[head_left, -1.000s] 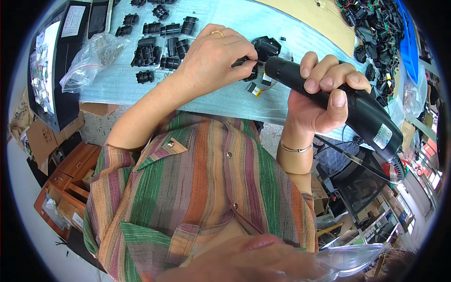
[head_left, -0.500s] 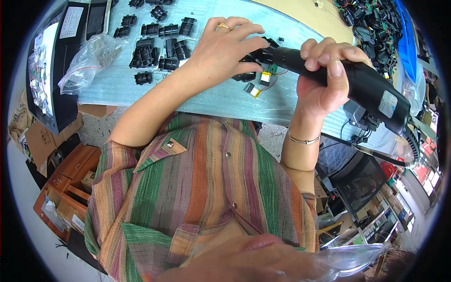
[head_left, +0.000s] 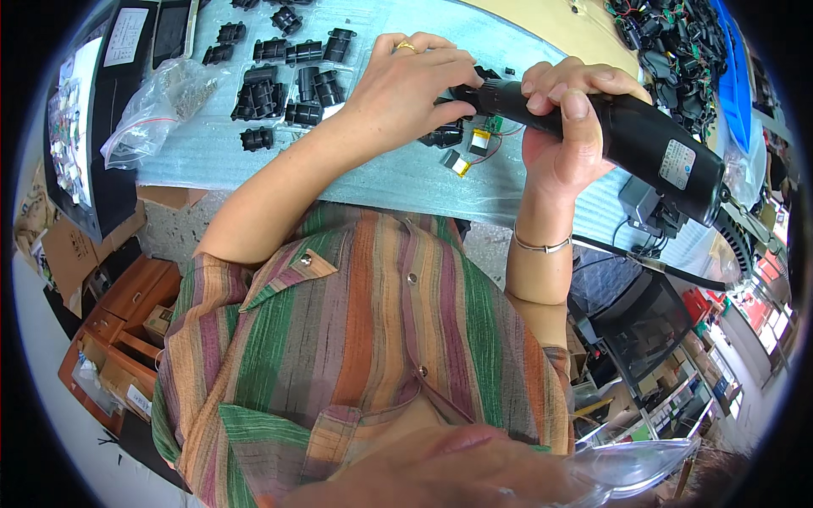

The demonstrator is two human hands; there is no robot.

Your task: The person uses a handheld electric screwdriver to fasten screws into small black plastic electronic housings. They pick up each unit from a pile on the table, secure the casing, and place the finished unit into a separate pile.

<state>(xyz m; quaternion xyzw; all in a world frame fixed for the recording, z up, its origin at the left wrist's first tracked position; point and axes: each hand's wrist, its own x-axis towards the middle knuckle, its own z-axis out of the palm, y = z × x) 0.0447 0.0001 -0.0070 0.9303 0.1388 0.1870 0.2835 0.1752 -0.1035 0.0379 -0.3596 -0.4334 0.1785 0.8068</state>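
Observation:
My right hand (head_left: 576,118) is wrapped round a corded black electric screwdriver (head_left: 656,152), which lies slantwise with its nose to the left. That nose meets a small black plastic part (head_left: 463,96) at the fingertips of my left hand (head_left: 398,89). The left thumb and fingers close on this part, and they hide much of it. Just below sits another black moulded piece (head_left: 445,135), partly covered by the hand. Two small silver battery cells with yellow ends lie nearby: one battery (head_left: 480,140) with red wires, and a second battery (head_left: 456,162) closer to me.
Several black plastic housings (head_left: 258,95) lie left of my left arm. A clear zip bag (head_left: 161,114) holds small metal pieces. At the far right, wired black assemblies (head_left: 677,72) are heaped beside a blue bin (head_left: 737,93). The screwdriver's coiled cord (head_left: 735,245) hangs at the right.
My right hand and the screwdriver have shifted left and slightly up, bringing the nose closer to my left fingers. My left thumb has moved up against the part.

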